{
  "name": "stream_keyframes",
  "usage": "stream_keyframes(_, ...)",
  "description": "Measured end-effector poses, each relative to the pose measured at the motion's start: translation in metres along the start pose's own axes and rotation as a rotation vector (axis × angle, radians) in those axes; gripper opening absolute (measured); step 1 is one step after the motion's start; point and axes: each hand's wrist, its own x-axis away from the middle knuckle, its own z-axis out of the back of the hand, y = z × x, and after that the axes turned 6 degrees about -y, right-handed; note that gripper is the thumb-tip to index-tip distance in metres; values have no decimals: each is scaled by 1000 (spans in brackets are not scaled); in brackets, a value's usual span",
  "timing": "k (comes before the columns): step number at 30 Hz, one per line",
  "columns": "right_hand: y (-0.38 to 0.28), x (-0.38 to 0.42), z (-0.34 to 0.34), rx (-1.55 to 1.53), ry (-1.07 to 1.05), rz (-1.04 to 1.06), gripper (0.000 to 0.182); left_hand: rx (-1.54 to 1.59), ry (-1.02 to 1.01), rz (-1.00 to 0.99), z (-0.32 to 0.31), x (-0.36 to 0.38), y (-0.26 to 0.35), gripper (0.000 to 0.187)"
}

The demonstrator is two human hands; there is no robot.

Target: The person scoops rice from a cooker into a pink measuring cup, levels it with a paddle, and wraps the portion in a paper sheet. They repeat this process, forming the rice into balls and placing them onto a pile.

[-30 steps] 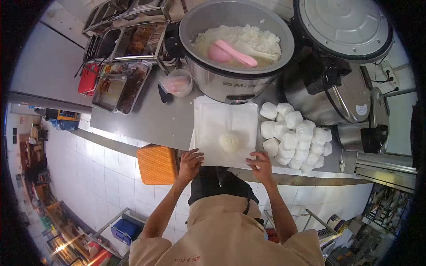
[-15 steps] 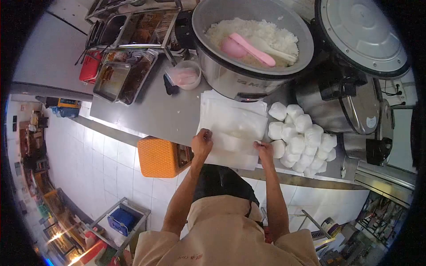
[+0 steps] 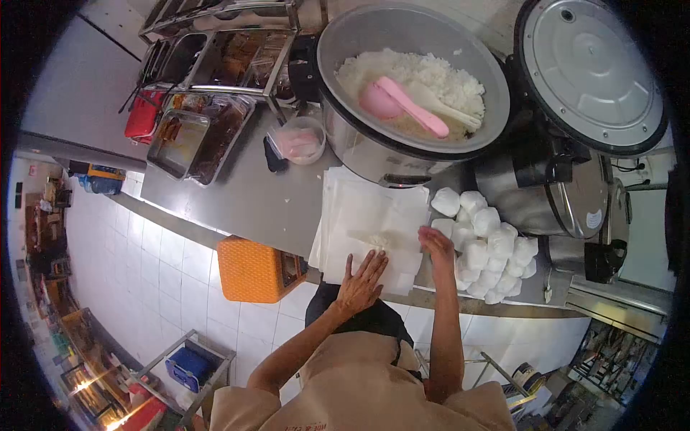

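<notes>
A stack of white paper sheets (image 3: 356, 201) lies on the steel counter below the rice cooker. On the top sheet sits a small clump of rice (image 3: 378, 241). My left hand (image 3: 361, 283) rests on the paper just below the clump, fingers spread and holding nothing. Off the right edge of the stack is my right hand (image 3: 436, 246), its fingers somewhat blurred, close to a pile of white wrapped bundles (image 3: 477, 253). A large cooker (image 3: 366, 151) holds white rice (image 3: 445, 77), with a pink scoop (image 3: 410, 108) and a white paddle lying on it.
A plastic tub (image 3: 305, 140) with pink items stands left of the cooker. Metal trays (image 3: 178, 142) of food are at the upper left. An orange woven stool (image 3: 246, 269) stands below the counter edge. Another closed cooker (image 3: 575, 201) is at right.
My left hand has moved right and spread flat on the paper. My right hand has let go of the sheet's edge and risen slightly beside it. The rice clump now shows uncovered.
</notes>
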Motion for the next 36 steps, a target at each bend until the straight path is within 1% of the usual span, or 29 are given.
stream_keyframes(3,12,-62,-25,512,-49,173,15,-23,-31,0,-1,-2,-1,80)
stream_keyframes(6,22,-84,-41,1249,-45,518,13,-31,-56,9,2,-1,3,80)
stream_keyframes(9,28,-77,-48,1053,45,647,13,-10,-40,7,3,-1,1,81)
stream_keyframes(12,13,-67,-49,1039,14,774,16,-12,-40,2,2,-1,1,83)
stream_keyframes(15,7,-77,-36,855,-260,700,24,-34,-54,-1,3,0,-2,85)
stream_keyframes(16,4,-78,-36,894,-296,537,39,-30,-50,-4,4,1,-2,86)
stream_keyframes(19,-18,-83,-51,898,-308,372,48,-10,-51,-3,6,2,0,86)
stream_keyframes(20,-32,-83,-58,980,-336,257,44,-1,-54,0,6,3,1,86)
stream_keyframes(23,-30,-77,-55,967,-469,374,29,-6,-24,-19,3,4,-1,88)
stream_keyframes(24,-42,-60,-57,879,-530,362,18,-10,-23,-25,4,4,-2,87)
stream_keyframes(27,-41,-6,-55,1048,-585,533,18,-22,-33,-32,5,5,-4,80)
stream_keyframes(30,-8,42,-55,1084,-539,577,17,-44,-106,-21,-9,7,-13,69)
stream_keyframes(32,20,55,-53,1063,-464,626,18,-60,-199,-1,-17,8,-19,61)
stream_keyframes(35,29,67,-56,1002,-397,648,23,-37,-197,-13,-8,11,-22,56)
stream_keyframes(36,34,67,-55,978,-381,658,24,-22,-179,-36,-6,13,-26,51)
